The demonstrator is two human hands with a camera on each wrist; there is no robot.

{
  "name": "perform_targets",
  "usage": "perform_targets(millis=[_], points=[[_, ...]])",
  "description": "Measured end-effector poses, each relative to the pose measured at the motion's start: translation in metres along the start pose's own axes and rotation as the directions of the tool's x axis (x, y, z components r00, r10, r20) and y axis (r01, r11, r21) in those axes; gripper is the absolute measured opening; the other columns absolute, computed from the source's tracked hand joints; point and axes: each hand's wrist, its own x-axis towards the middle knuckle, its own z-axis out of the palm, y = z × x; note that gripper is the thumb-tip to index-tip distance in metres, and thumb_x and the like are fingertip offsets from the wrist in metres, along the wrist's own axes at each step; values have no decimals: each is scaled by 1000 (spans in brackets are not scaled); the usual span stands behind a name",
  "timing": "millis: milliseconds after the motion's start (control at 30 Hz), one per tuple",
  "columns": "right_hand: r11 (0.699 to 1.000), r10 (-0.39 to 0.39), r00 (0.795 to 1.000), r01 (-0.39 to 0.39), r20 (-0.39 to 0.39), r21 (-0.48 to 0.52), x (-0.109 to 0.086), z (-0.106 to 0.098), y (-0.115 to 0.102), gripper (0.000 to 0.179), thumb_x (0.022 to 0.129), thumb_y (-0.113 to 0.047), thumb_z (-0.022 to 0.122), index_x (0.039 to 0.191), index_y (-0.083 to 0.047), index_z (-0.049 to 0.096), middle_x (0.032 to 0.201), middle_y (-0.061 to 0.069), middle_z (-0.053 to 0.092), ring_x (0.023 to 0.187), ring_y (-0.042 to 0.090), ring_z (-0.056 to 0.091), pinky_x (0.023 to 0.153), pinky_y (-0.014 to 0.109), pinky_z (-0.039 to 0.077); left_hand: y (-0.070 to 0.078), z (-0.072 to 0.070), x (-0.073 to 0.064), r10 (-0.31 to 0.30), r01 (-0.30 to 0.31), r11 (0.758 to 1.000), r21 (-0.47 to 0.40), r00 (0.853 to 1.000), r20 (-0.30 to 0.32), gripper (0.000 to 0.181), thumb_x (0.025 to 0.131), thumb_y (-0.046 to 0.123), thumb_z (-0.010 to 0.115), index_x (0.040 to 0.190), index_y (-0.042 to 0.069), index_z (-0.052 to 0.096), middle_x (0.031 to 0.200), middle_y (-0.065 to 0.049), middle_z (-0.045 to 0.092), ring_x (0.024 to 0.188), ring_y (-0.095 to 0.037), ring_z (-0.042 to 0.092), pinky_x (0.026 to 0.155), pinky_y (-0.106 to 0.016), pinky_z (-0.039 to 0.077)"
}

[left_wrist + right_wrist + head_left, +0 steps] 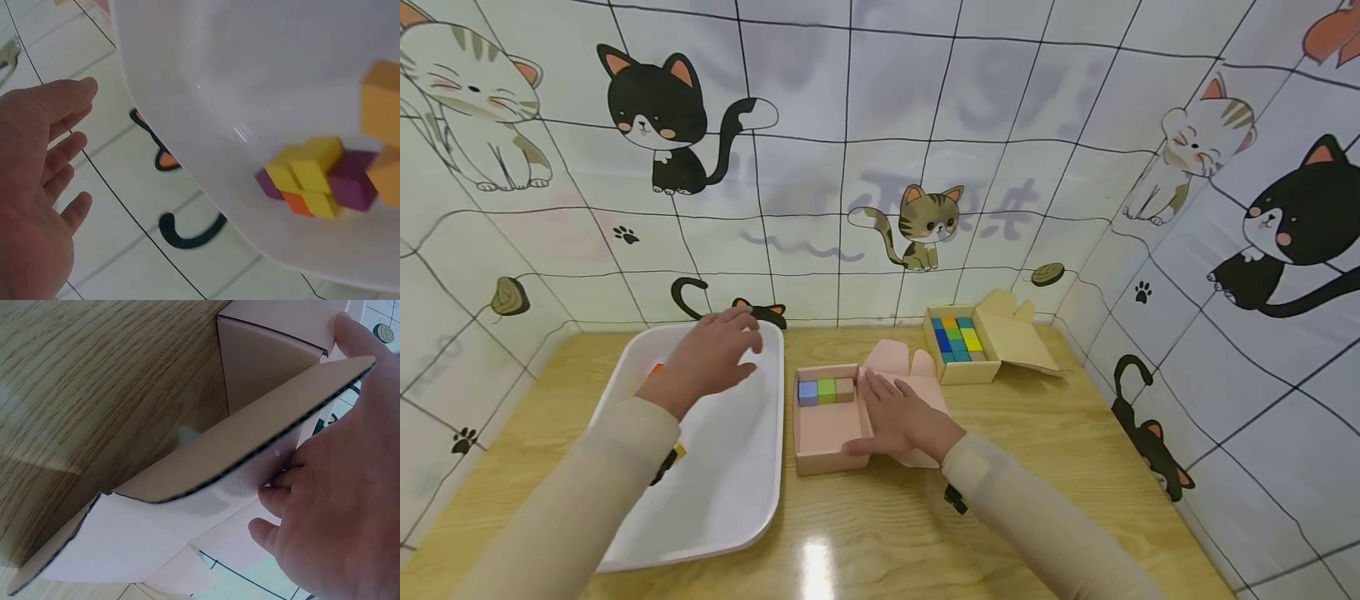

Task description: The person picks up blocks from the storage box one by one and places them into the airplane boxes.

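Observation:
My left hand (711, 358) hovers over the far part of a white tray (722, 508), fingers loosely bent and holding nothing. Yellow blocks (312, 172), purple blocks (354, 181) and orange blocks (382, 106) lie in that tray in the left wrist view; my forearm covers most of them in the head view. To the right, my right hand (906, 421) rests on the opened lid of a pink cardboard box (827, 429), thumb at the box's near right edge. Inside, along its far wall, sit a blue block (807, 393), a green block (826, 391) and a tan block (845, 392).
A pale yellow box (966, 375) full of coloured blocks stands at the back right, its lid (1018, 342) folded open to the right. Cat-printed sheeting (820, 167) encloses the back and sides of the wooden table (1015, 450).

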Motion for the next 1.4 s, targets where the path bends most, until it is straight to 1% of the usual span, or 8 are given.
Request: perform_targets(millis=[133, 300, 400, 500, 667, 867, 1100, 1400], points=[[1000, 0, 1000, 0, -8, 4, -1, 0, 1, 111, 83, -80, 42, 157, -7, 2, 166, 10, 0, 154, 23, 4, 126, 48, 10, -31, -3, -39, -70, 70, 998, -3, 996, 49, 14, 80, 19, 78, 90, 16, 69, 118, -10, 62, 133, -38, 42, 104, -62, 40], [1000, -5, 1000, 5, -16, 8, -1, 1, 1, 112, 82, -82, 41, 157, -8, 2, 166, 9, 1, 154, 23, 4, 126, 48, 11, -56, 9, -85, -140, 142, 990, -10, 985, 104, 17, 75, 18, 82, 87, 16, 71, 114, -12, 64, 127, -42, 44, 101, -67, 39], [1000, -17, 1000, 18, -23, 6, -1, 1, 2, 112, 82, -82, 40, 157, -7, 3, 166, 10, 2, 154, 23, 5, 126, 48, 11, -67, 18, -107, -178, 180, 984, -6, 977, 118, 16, 72, 17, 82, 83, 17, 72, 112, -14, 65, 125, -45, 44, 100, -70, 38], [1000, -20, 999, 20, -27, 3, -1, 2, 3, 112, 82, -82, 40, 157, -8, 3, 166, 9, 2, 154, 23, 4, 126, 48, 11, -73, 25, -120, -209, 211, 977, 3, 969, 133, 17, 70, 19, 85, 81, 20, 72, 115, -17, 65, 126, -48, 42, 101, -72, 35], [1000, -11, 1000, 11, -25, 1, -1, 3, 4, 112, 82, -83, 39, 157, -8, 2, 166, 9, 1, 154, 22, 3, 126, 48, 10, -75, 34, -130, -229, 232, 973, 1, 962, 145, 23, 67, 26, 88, 84, 21, 73, 118, -17, 64, 127, -48, 40, 103, -72, 33], [1000, -16, 1000, 16, -16, -1, 0, 2, 4, 113, 82, -83, 38, 157, -8, 2, 166, 9, 1, 155, 23, 3, 126, 48, 11, -72, 40, -133, -258, 257, 966, 26, 952, 164, 24, 65, 24, 89, 81, 20, 72, 115, -17, 65, 129, -50, 39, 104, -73, 31], [1000, -26, 999, 27, -20, 7, -3, 2, 4, 112, 83, -82, 39, 157, -8, 2, 166, 8, 0, 155, 23, 3, 126, 48, 10, -70, 42, -132, -229, 216, 972, 93, 962, 149, 25, 64, 23, 90, 80, 16, 72, 110, -17, 64, 126, -50, 42, 101, -72, 36], [1000, -31, 999, 31, -25, -3, -3, 3, 3, 111, 83, -82, 38, 157, -7, 3, 166, 9, 1, 155, 23, 4, 126, 48, 12, -72, 47, -133, -245, 226, 967, 121, 955, 167, 26, 64, 22, 90, 83, 14, 74, 109, -17, 65, 126, -50, 42, 101, -71, 36]])
